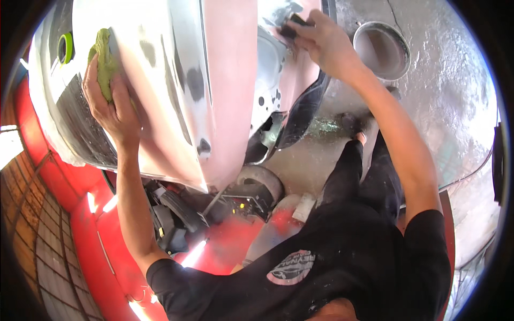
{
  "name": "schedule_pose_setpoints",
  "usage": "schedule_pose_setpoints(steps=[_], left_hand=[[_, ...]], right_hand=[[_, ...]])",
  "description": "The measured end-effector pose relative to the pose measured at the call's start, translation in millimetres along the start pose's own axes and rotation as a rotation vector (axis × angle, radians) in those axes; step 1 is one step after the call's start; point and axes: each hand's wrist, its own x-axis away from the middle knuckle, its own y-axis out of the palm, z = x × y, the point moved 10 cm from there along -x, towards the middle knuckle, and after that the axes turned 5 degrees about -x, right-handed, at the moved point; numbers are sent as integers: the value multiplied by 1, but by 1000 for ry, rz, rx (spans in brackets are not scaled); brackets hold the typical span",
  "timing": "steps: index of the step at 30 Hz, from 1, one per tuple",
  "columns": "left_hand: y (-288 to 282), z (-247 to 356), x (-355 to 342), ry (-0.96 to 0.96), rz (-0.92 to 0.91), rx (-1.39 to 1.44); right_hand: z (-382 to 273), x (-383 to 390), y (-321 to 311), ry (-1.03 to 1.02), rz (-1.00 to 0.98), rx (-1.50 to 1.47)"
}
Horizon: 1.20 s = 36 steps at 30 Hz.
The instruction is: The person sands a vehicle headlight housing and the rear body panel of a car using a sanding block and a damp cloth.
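Observation:
In front of me is a car body (230, 64) with pink, white and bare dark patches on its panels. On the left, my left hand (115, 109) is closed around a crumpled green cloth (105, 67) and rests on the upper panel. My right hand (329, 51) reaches to the body's right side. Its fingers grip a small dark block (293, 25), pressed against the whitish surface there. Whether sandpaper covers the block's underside cannot be seen.
A green roll of tape (66, 48) lies on the car at the far left. A round bucket (381, 51) stands on the wet grey floor (444, 80) to the right. Loose dark parts (176, 214) and a rounded dark object (262, 179) lie below the car's edge, near a red wall (85, 230).

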Motion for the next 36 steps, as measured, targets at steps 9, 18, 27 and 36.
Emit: schedule_pose_setpoints(steps=[9, 18, 27, 36], left_hand=[[-2, -2, 1, -20, 30, 34], [0, -3, 1, 17, 30, 37], [-4, -3, 6, 7, 21, 11], [-6, 1, 6, 57, 40, -20]], right_hand=[[-3, -2, 2, 11, -11, -78], [-2, 6, 2, -1, 8, -12], [-17, 22, 1, -10, 19, -13], [-27, 30, 2, 2, 18, 23]])
